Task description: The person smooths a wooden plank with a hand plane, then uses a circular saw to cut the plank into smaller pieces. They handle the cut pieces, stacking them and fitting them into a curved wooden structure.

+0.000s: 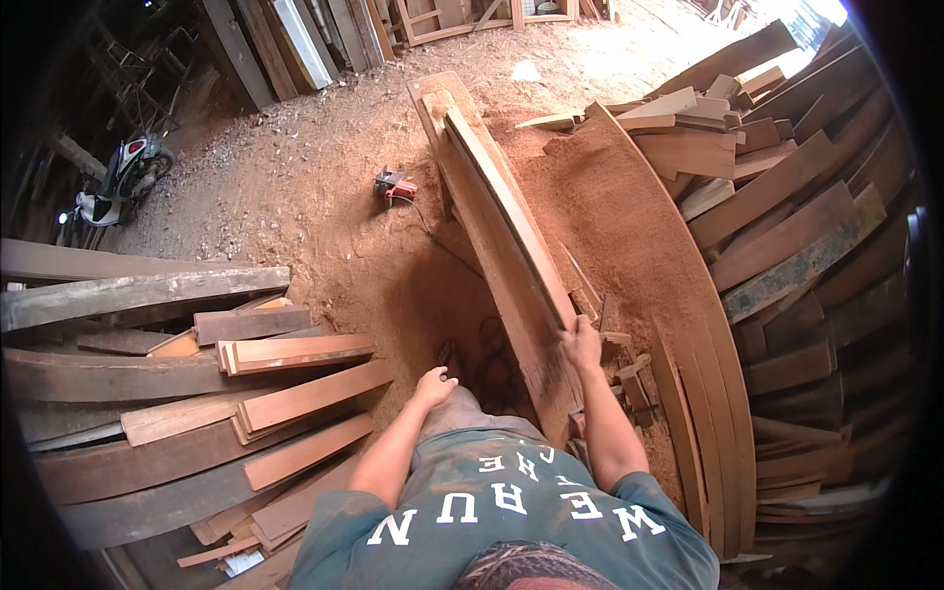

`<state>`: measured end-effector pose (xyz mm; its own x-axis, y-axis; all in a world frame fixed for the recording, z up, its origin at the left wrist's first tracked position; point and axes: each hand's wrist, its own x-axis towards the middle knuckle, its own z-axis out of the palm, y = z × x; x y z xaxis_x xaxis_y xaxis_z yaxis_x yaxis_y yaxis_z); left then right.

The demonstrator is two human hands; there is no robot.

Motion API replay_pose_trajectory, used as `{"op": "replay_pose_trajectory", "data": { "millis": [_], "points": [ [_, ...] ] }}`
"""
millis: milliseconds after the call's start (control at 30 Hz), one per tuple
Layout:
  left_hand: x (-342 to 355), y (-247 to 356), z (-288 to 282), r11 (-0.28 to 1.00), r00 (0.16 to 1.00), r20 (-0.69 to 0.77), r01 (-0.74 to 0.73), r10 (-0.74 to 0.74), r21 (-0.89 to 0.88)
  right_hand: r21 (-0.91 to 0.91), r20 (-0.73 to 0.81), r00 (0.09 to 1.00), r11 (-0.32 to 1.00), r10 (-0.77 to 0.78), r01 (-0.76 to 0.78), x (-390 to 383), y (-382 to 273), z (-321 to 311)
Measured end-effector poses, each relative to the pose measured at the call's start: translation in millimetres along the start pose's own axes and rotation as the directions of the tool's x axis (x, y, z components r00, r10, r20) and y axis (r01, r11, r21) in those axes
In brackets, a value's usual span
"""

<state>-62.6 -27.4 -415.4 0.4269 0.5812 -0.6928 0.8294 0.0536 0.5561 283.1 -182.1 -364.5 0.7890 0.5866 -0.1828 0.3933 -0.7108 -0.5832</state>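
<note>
My right hand (581, 341) grips the near end of a long pale wooden plank (506, 202). The plank is tipped up on its edge and runs away from me over a wider board (492, 265) beneath it. My left hand (434, 384) holds nothing; it rests with loose fingers on my knee in grey trousers (470, 411), left of the plank. My green shirt fills the lower middle of the view.
Reddish sawdust (615, 211) is heaped right of the plank. Stacks of boards lie at the left (285, 398) and the right (787, 226). A red power tool (394, 187) with a cable sits on the dirt floor. A motorbike (120, 182) stands far left.
</note>
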Motion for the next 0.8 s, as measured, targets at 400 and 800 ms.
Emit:
{"op": "replay_pose_trajectory", "data": {
  "millis": [400, 800],
  "points": [
    [-14.3, 50.2, 42.5, 0.613, 0.818, 0.554, 0.362, 0.152, -0.702, 0.530, 0.785, 0.620, 0.494, 0.023, -0.689, -96.6, 3.2, 17.3],
    [-2.4, 55.5, 35.2, 0.789, 0.982, 0.185, 0.132, -0.024, -0.600, 0.308, 0.554, 0.831, 0.937, -0.036, -0.164, -98.2, -9.3, 42.6]
  ]
}}
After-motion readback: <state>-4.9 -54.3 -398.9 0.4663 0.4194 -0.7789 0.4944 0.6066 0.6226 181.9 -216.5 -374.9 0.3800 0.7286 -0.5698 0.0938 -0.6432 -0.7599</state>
